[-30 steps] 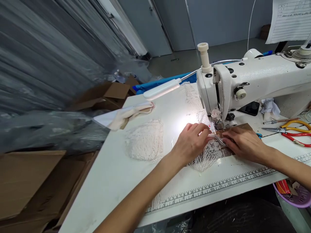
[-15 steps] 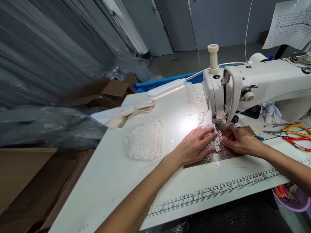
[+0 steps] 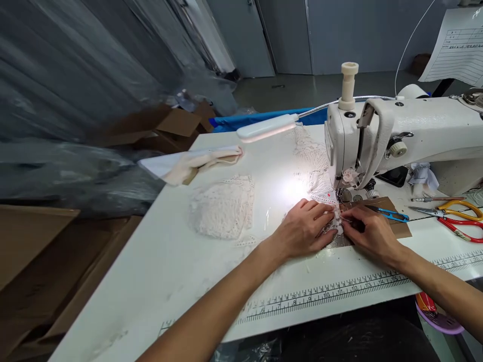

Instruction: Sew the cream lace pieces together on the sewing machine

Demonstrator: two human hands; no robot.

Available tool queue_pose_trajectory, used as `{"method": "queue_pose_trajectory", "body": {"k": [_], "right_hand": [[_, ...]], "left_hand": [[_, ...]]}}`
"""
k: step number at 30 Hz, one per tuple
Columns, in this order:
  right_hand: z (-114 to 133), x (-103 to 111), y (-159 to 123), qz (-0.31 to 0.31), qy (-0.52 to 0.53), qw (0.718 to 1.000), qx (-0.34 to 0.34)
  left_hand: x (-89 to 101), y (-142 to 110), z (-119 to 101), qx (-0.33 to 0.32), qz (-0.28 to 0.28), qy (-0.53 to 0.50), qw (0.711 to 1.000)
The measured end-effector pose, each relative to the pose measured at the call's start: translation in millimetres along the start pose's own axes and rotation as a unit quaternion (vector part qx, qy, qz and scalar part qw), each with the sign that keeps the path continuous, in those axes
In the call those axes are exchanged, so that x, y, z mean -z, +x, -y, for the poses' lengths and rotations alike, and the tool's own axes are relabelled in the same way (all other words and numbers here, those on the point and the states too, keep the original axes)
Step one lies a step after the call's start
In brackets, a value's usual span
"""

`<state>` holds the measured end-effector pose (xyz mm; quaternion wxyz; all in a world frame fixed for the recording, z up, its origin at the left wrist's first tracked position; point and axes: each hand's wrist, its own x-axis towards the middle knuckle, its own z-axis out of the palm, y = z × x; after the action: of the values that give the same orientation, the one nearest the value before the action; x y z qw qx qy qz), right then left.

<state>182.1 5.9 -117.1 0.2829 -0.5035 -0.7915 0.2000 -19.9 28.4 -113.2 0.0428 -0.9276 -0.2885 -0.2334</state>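
White lace point(image 3: 319, 186) runs under the needle area of a white sewing machine point(image 3: 422, 125) and out toward my hands. My left hand point(image 3: 307, 226) lies on the lace just left of the presser foot, fingers stretched out and pressing it to the bed. Close by on the right, my right hand point(image 3: 372, 234) pinches the lace edge between thumb and forefinger, in front of the needle. Its fingertips are nearly touching those of the left, and the pinched edge is partly hidden. Blue thread snips point(image 3: 392, 215) rest just beyond my right hand, over a brown sheet point(image 3: 402, 230).
Another lace piece point(image 3: 226, 208) lies on the white table point(image 3: 181, 271) at left, near folded cream cloth point(image 3: 199, 163). A lamp point(image 3: 267, 127) lights the lace. Red-handled scissors point(image 3: 462, 226) lie at right. Printed ruler markings point(image 3: 324, 296) follow the front edge. Cardboard boxes point(image 3: 37, 251) stand left.
The view has shifted, placing the machine farther right. My right hand has drawn back slightly toward me, uncovering more of the blue snips. The left hand stays on the lace.
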Motion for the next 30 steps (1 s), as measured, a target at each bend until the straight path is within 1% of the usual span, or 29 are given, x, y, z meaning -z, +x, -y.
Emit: {"method": "queue_pose_trajectory", "body": {"k": [4, 6, 8, 11, 14, 17, 19, 21, 22, 23, 25, 28, 30], "right_hand": [[-1.4, -3.9, -1.9, 0.002, -0.029, 0.996, 0.080], [-1.7, -5.0, -2.4, 0.009, -0.048, 0.993, 0.106], [-1.4, -6.2, -3.3, 0.019, -0.063, 0.990, 0.121], [1.0, -5.3, -3.8, 0.030, -0.075, 0.988, 0.128], [3.9, 6.0, 1.4, 0.064, -0.032, 0.992, 0.102], [2.8, 27.8, 15.2, 0.135, 0.048, 0.989, 0.041], [-0.4, 41.1, 25.9, 0.155, 0.035, 0.987, -0.026], [-4.1, 47.5, 34.1, 0.166, -0.003, 0.984, -0.062], [-5.9, 47.4, 36.5, 0.171, -0.016, 0.983, -0.056], [-7.6, 45.4, 37.8, 0.176, -0.020, 0.983, -0.035], [-10.9, 37.5, 37.0, 0.176, -0.010, 0.984, 0.031], [-16.6, 24.9, 31.5, 0.148, 0.005, 0.982, 0.117], [-20.5, 20.5, 27.9, 0.133, 0.000, 0.980, 0.146]], "left_hand": [[3.8, -0.2, -4.1, 0.023, -0.051, 0.020, 0.998], [5.7, 0.1, -4.8, 0.017, -0.068, 0.009, 0.997], [5.9, 0.3, -5.1, -0.007, -0.062, -0.012, 0.998], [2.3, 0.3, -5.2, -0.029, -0.028, -0.044, 0.998], [-2.5, -0.2, -3.9, -0.016, -0.011, -0.063, 0.998], [-4.9, -0.8, -1.9, -0.022, -0.035, -0.063, 0.997], [-5.2, -1.4, -1.0, -0.032, -0.052, -0.064, 0.996], [-4.7, -2.2, -0.6, -0.036, -0.055, -0.066, 0.996], [-4.3, -2.7, -0.7, -0.034, -0.054, -0.063, 0.996], [-3.8, -3.0, -0.8, -0.031, -0.054, -0.059, 0.996], [-3.0, -3.2, -1.2, -0.029, -0.056, -0.051, 0.997], [-2.4, -2.5, -1.5, -0.044, -0.074, -0.043, 0.995], [-2.9, -1.8, -1.4, -0.049, -0.082, -0.042, 0.995]]}}
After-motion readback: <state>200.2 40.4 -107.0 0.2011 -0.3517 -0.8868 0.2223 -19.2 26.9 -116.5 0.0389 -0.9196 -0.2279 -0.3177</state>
